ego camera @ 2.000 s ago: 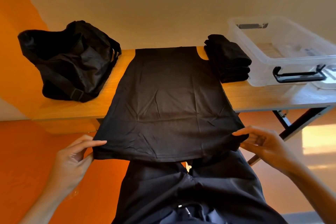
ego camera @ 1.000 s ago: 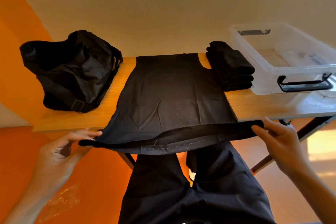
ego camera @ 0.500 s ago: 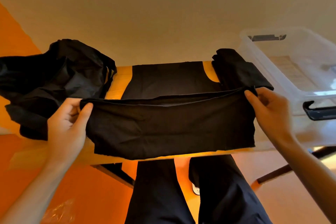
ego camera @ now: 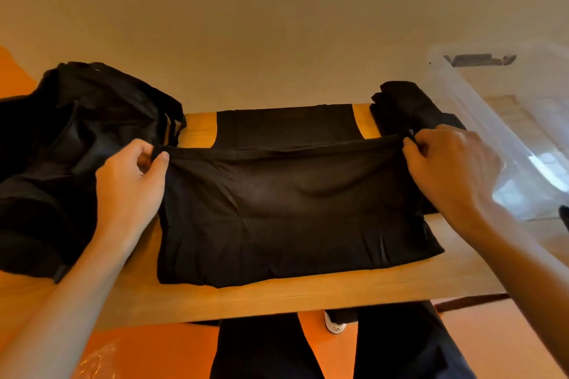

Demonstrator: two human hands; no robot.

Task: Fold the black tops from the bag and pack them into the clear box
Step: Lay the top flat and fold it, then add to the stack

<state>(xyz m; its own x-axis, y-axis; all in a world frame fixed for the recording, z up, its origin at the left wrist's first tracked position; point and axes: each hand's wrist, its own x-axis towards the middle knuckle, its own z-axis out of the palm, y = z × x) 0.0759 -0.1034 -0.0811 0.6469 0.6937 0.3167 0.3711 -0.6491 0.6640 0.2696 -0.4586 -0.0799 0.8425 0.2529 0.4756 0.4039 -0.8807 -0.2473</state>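
Where the black top (ego camera: 292,212) lies: flat in the middle of the wooden table (ego camera: 277,298), its near part doubled over toward the far side, with the hem edge stretched taut between two hands!
Left hand (ego camera: 129,184): thumb and curled fingers pinch the hem's left corner, right beside the bag.
Right hand (ego camera: 446,172): fingers are curled over the hem's right corner and gripping it (back of the hand to the camera, so the fingertips are mostly hidden).
Far part of the top: the shoulder end lies flat at the table's far edge, by the wall.
Black bag (ego camera: 77,138): slumped on the left of the table, straps showing, just left of the top.
Folded pile (ego camera: 406,101): black tops stacked at the far right, between the spread top and the box.
Clear box (ego camera: 492,120): on the right, open at the top, with a dark latch (ego camera: 480,59) on its far rim and wood showing through its floor.
Below the table: the person's dark trousers (ego camera: 264,348) and a white shoe (ego camera: 334,324) over an orange floor.
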